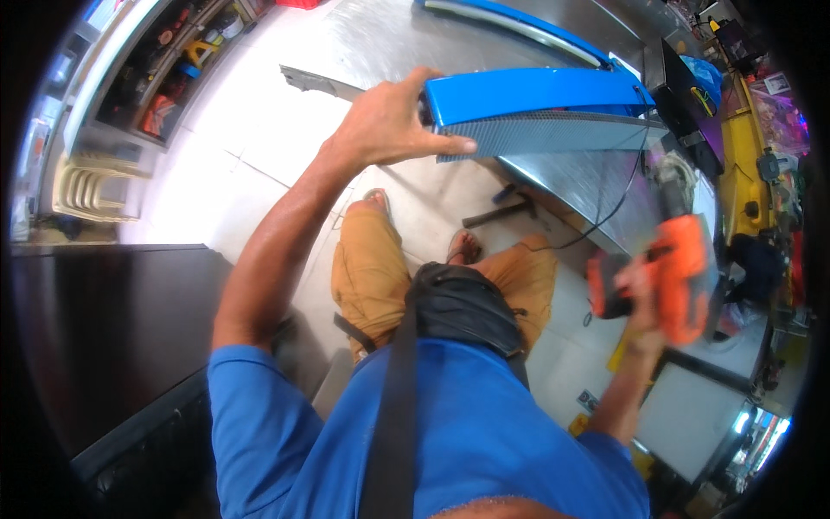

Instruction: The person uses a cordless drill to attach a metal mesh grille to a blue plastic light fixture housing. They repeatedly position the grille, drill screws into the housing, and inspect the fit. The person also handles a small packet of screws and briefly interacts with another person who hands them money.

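Steadying a blue panel [536,93] on the steel surface [596,186], orange power tool [679,277] ready.
Left hand [389,121] clasps the panel's end; right hand [640,290] grips the tool, which likely must meet the panel next.

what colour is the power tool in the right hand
Orange with black parts; the power tool in the right hand shows best in the head view.
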Action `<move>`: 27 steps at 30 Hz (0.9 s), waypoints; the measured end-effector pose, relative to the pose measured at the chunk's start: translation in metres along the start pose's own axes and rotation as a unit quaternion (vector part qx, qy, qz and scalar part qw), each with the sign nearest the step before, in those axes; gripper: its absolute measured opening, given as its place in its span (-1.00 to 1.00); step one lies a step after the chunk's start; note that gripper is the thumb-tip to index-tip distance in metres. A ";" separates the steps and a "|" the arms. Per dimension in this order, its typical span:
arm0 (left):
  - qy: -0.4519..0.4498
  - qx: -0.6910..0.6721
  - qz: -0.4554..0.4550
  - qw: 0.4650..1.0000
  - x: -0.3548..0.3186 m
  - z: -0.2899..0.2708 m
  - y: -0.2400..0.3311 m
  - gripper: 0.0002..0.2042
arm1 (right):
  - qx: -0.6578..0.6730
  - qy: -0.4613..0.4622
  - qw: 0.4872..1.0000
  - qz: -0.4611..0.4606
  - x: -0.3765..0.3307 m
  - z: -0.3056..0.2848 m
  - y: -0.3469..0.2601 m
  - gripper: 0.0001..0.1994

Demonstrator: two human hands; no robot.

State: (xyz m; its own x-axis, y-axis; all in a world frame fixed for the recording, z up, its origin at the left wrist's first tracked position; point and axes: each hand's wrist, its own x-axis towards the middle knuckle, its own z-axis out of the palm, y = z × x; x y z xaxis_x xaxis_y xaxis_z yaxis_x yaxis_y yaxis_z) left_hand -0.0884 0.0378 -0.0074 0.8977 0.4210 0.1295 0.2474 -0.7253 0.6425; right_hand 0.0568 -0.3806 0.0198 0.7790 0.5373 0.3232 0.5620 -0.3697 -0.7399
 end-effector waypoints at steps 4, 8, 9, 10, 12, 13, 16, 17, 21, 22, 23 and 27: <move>-0.014 -0.017 -0.002 1.000 0.003 0.002 0.003 0.10 | 0.040 -0.117 0.988 -0.086 -0.036 0.101 -0.052 -0.69; 0.006 -0.006 -0.007 1.000 0.003 0.007 0.003 0.08 | 0.164 -0.131 0.974 -0.088 -0.035 0.162 -0.031 -0.65; 0.004 -0.003 -0.010 1.000 0.004 0.007 0.004 0.08 | 0.202 -0.129 0.970 -0.051 -0.037 0.168 -0.030 -0.65; 0.002 -0.001 -0.013 1.000 0.004 0.008 0.005 0.07 | 0.265 -0.122 0.956 0.024 -0.042 0.172 -0.031 -0.65; -0.005 0.013 -0.019 1.000 0.003 0.004 0.009 0.07 | 0.278 -0.102 0.954 0.039 -0.042 0.175 -0.031 -0.65; -0.009 0.020 -0.021 1.000 0.002 0.004 0.010 0.07 | 0.226 -0.086 0.970 -0.020 -0.038 0.177 -0.030 -0.66; 0.003 0.009 -0.011 1.000 0.001 0.007 0.006 0.08 | 0.183 -0.088 0.977 -0.062 -0.035 0.172 -0.039 -0.68; 0.005 0.005 -0.010 1.000 0.001 0.007 0.006 0.07 | 0.190 -0.098 0.975 -0.056 -0.033 0.170 -0.044 -0.69; 0.015 -0.004 -0.002 1.000 0.000 0.009 0.004 0.06 | 0.227 -0.101 0.968 -0.022 -0.035 0.167 -0.054 -0.75; 0.019 -0.004 0.001 1.000 0.000 0.010 0.003 0.05 | 0.202 -0.094 0.973 -0.057 -0.033 0.166 -0.053 -0.77; 0.020 -0.006 -0.001 1.000 0.000 0.010 0.004 0.05 | 0.195 -0.095 0.974 -0.067 -0.033 0.166 -0.053 -0.79; 0.026 -0.007 -0.002 1.000 0.000 0.009 0.006 0.05 | 0.244 -0.131 0.961 0.007 -0.041 0.172 -0.045 -0.85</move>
State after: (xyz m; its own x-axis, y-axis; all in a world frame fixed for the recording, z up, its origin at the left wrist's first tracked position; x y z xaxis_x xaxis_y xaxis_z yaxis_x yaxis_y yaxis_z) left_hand -0.0833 0.0289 -0.0105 0.8767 0.4514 0.1664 0.2446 -0.7161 0.6537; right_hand -0.0481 -0.2555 -0.0610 0.6535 0.7304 0.1987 0.3041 -0.0129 -0.9526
